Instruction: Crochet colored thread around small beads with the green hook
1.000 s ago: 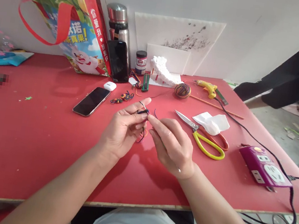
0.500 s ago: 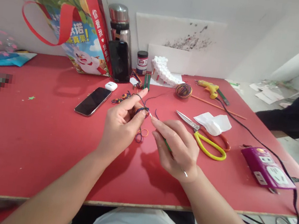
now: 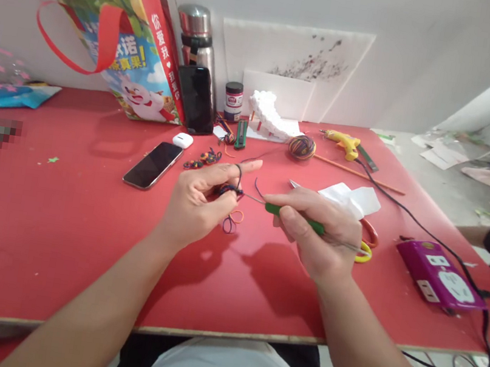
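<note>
Yarn piece [image 3: 228, 190] is above the tabletop [image 3: 92, 246], pinched in the grip of the left hand [image 3: 196, 204]. Right hand [image 3: 323, 229] grasps the green-handled hook [image 3: 272, 209]; shifted rightward since the earlier frame, it now partly obscures the scissors [image 3: 370, 233].

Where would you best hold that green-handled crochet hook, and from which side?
I'd grip the crochet hook by its green handle, from the right, as the right hand does: it looks thicker than the slim metal shaft, which points left toward the yarn work in the left hand.
</note>
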The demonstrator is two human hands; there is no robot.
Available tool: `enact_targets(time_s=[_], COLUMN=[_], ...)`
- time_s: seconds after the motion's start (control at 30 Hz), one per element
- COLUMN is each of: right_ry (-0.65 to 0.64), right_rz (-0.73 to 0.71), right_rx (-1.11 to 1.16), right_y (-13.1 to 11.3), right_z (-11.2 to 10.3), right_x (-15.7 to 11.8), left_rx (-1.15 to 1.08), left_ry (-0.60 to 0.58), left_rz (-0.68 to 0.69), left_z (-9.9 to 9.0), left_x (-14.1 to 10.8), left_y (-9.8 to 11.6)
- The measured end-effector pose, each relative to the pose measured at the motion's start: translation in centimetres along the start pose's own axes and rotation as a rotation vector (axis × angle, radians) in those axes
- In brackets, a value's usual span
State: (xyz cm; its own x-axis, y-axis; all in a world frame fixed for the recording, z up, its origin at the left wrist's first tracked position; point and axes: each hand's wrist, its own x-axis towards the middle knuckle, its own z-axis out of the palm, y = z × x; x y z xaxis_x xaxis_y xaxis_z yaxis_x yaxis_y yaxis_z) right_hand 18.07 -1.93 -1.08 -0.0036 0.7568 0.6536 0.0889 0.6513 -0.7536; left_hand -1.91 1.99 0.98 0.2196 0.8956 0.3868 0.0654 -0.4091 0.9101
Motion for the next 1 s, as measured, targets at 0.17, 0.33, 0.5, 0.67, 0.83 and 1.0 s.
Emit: enact_targets(time_s=[0.17, 0.33, 0.5, 0.67, 0.83, 1.0], right_ry=[0.087, 0.167, 0.215, 0.163, 0.136, 0.136], right_rz=[0.363, 0.537, 0.404, 0.292, 0.304, 0.424], right_rx=[0.269, 0.403, 0.305, 0.122, 0.053, 0.204], right_y=[-0.3, -0.8, -0.6, -0.6, -0.7, -0.3], right_z=[-0.4, -0.2, 0.1, 0.0, -0.4, -1.0], right_x=[0.6, 1.5, 0.9, 0.1, 0.4, 0.9], left_rx=[-0.357, -0.408, -0.229, -0.014, 0.083, 0.099], left_ry=[-0.122, -0.225, -0.042, -0.018, -0.063, -0.096], left_rz=[-0.1, -0.196, -0.1, -0.01, 0.037, 0.042], left_z=[-0.3, -0.7, -0.1, 0.2, 0.0, -0.2], left_x=[0.2, 0.1, -0.3, -0.5, -0.4, -0.4], left_y=[-0.1, -0.3, -0.1, 0.1, 0.2, 0.9])
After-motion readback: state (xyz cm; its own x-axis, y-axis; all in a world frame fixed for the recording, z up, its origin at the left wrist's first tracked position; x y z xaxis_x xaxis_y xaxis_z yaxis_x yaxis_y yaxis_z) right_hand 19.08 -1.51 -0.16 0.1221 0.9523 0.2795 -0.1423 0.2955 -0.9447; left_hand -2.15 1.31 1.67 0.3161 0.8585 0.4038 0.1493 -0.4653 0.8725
